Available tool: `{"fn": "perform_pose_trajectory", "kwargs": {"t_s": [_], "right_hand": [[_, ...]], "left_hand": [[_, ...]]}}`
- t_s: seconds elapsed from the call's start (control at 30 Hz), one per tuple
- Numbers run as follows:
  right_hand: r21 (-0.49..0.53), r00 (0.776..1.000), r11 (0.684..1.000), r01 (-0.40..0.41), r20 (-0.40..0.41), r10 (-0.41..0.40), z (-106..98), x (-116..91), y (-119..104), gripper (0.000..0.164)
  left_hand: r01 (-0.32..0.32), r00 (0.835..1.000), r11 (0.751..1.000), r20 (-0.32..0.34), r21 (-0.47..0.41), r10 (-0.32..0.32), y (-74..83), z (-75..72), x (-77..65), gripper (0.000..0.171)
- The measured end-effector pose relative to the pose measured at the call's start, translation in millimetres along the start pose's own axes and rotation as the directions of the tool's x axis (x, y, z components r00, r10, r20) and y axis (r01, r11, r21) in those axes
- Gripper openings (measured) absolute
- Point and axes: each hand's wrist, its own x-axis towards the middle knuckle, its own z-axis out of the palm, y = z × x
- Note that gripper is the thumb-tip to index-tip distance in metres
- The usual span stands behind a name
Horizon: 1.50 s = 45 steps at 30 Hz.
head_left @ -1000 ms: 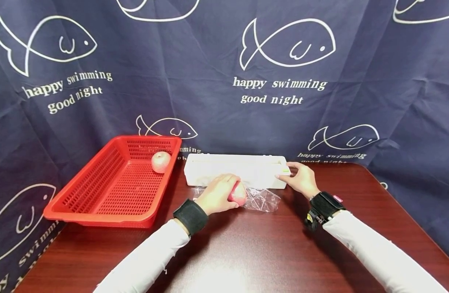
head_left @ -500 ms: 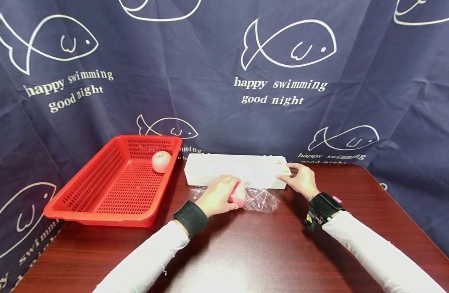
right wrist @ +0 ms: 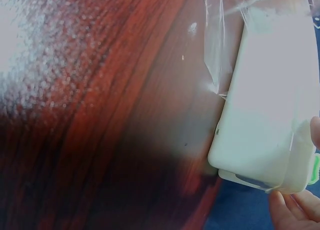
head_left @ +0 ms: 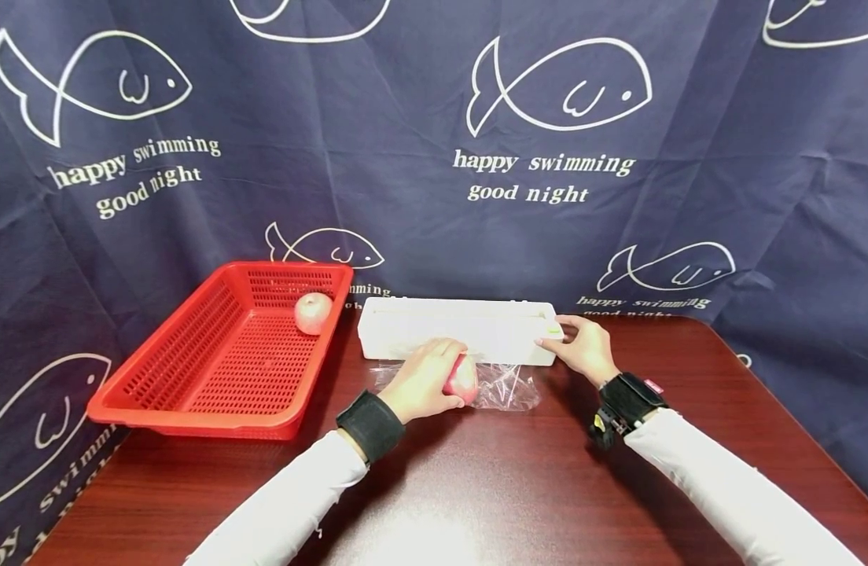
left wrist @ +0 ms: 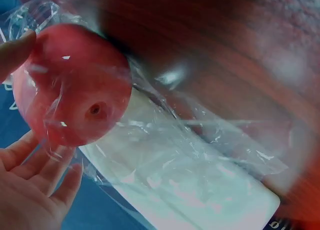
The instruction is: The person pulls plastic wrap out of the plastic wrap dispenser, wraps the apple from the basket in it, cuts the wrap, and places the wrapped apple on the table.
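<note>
My left hand (head_left: 421, 381) grips a red apple (head_left: 464, 380) in front of a long white cling film dispenser (head_left: 479, 330). Thumb and fingers lie on opposite sides of the apple (left wrist: 75, 80) in the left wrist view. Clear cling film (head_left: 510, 389) covers part of that apple and spreads, crumpled, along the dispenser's front on the table. At the dispenser's right end, by a small green-yellow mark, my right hand (head_left: 588, 348) holds the casing between thumb and fingers. The right wrist view shows fingertips (right wrist: 280, 210) touching that end of the dispenser (right wrist: 270, 100).
A red slotted plastic basket (head_left: 193, 420) stands at the left of the dark red wooden table (head_left: 547, 479). Inside it, near the right wall, lies a second, paler apple (head_left: 313, 313). A navy curtain (head_left: 420, 94) with white fish drawings hangs behind the table.
My left hand and the apple have shifted very slightly toward the person, and the film's creases lie a little differently. The right hand stays at the dispenser's end.
</note>
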Motion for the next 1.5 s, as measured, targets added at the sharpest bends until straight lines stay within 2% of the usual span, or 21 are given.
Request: {"fn": "perform_pose_trajectory", "kwargs": {"t_s": [0.17, 0.5, 0.97, 1.3, 1.5], "right_hand": [[-0.015, 1.0, 1.0, -0.008, 0.006, 0.008, 0.5, -1.6, 1.4, 0.054], [-0.033, 1.0, 0.999, -0.011, 0.002, 0.011, 2.8, -3.3, 5.5, 0.055], [-0.029, 1.0, 1.0, 0.003, -0.015, -0.003, 1.6, -1.6, 5.6, 0.054], [-0.024, 1.0, 1.0, 0.012, -0.024, -0.013, 2.3, -0.6, 3.7, 0.053], [-0.02, 1.0, 1.0, 0.01, -0.023, -0.01, 2.1, 0.3, 3.8, 0.053]], "left_hand": [[0.007, 1.0, 1.0, 0.009, 0.003, -0.007, 1.9, 1.3, -0.9, 0.073], [0.029, 0.996, 1.0, 0.081, -0.002, -0.028, 7.4, 2.4, -5.7, 0.076], [0.0, 0.997, 0.999, 0.071, -0.046, 0.003, 6.7, -0.3, -2.4, 0.068], [-0.002, 0.998, 1.0, 0.063, -0.003, 0.003, 3.1, -4.2, 2.6, 0.07], [0.023, 0.997, 0.997, 0.068, -0.067, -0.019, 2.4, -6.9, 4.3, 0.065]]}}
